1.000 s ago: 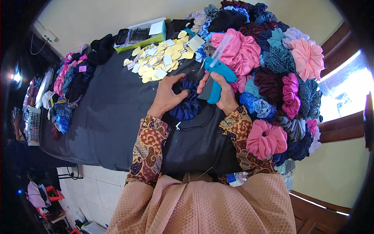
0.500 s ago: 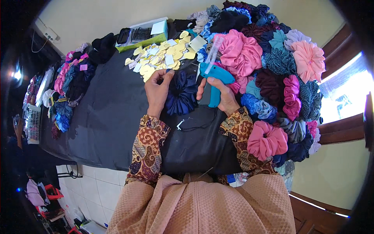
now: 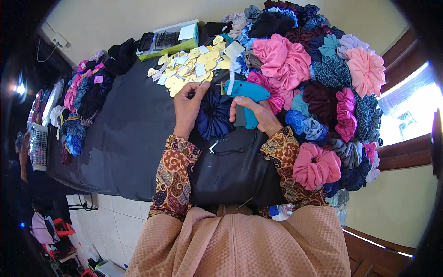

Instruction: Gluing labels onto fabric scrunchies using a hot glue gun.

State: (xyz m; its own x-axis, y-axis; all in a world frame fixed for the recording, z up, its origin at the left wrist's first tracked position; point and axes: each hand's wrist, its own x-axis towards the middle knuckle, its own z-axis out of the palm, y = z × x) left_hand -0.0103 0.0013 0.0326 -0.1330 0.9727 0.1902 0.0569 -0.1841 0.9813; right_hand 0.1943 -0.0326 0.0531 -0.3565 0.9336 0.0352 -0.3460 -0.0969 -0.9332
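A navy blue scrunchie (image 3: pixel 214 116) lies on the black-covered table before me. My left hand (image 3: pixel 188 107) is closed in a pinch at the scrunchie's upper left edge; whether a tag is also between the fingertips is hidden. In my right hand (image 3: pixel 262 115) is a teal tagging gun (image 3: pixel 250 91), with a strip of clear plastic fasteners (image 3: pixel 232 69) rising from its top. Its needle end points left, just above the scrunchie and close to my left fingertips. Beyond my left hand spreads a loose heap of pale yellow tags (image 3: pixel 187 79).
Scrunchies in many colours pile up on the right, a large pink one (image 3: pixel 284 60) among them. A green and white box (image 3: pixel 184 44) stands behind the tags. More scrunchies (image 3: pixel 76 104) hang over the table's left side. A white basket (image 3: pixel 39 147) and another person's arm show at far left.
The tagging gun has turned and moved left, bringing its needle near my left fingertips. The fastener strip now stands more upright. My left hand has hardly moved.
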